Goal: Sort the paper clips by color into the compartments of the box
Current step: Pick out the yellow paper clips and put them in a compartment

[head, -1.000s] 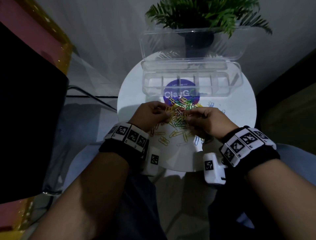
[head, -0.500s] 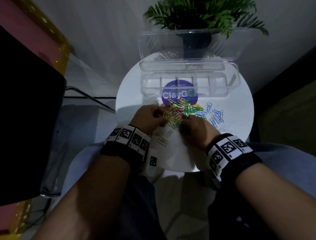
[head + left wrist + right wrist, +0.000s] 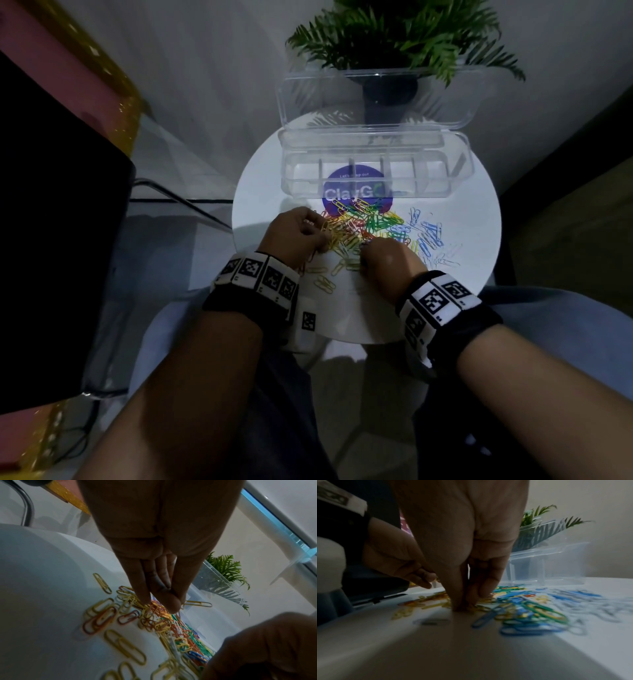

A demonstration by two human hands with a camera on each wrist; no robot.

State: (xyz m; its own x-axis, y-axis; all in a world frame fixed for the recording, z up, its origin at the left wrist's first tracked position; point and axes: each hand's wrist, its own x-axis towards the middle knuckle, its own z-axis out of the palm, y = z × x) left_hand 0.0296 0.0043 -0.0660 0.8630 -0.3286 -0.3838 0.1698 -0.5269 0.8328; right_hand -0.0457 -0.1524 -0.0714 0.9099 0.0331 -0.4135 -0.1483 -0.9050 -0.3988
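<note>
A heap of mixed paper clips [image 3: 363, 226] in yellow, red, green and blue lies on the round white table [image 3: 472, 212], in front of the clear compartment box [image 3: 373, 178]. Blue and pale clips [image 3: 428, 236] spread to the right, yellow ones [image 3: 323, 284] to the near left. My left hand [image 3: 320, 236] is at the heap's left edge; in the left wrist view its thumb and fingers [image 3: 171, 605] pinch a yellow clip [image 3: 197, 603]. My right hand [image 3: 364, 251] is at the near edge, its thumb and fingers [image 3: 462, 605] pinched together on yellow clips against the tabletop.
The box's clear lid [image 3: 376, 99] stands open behind the compartments, which show no clips. A potted plant [image 3: 400, 37] stands behind it. A purple round sticker [image 3: 356, 192] lies under the box and heap. A dark chair [image 3: 61, 240] is on the left.
My right hand has drawn back toward me and to the left, uncovering the blue clips on the right. The left hand stays at the heap's left edge.
</note>
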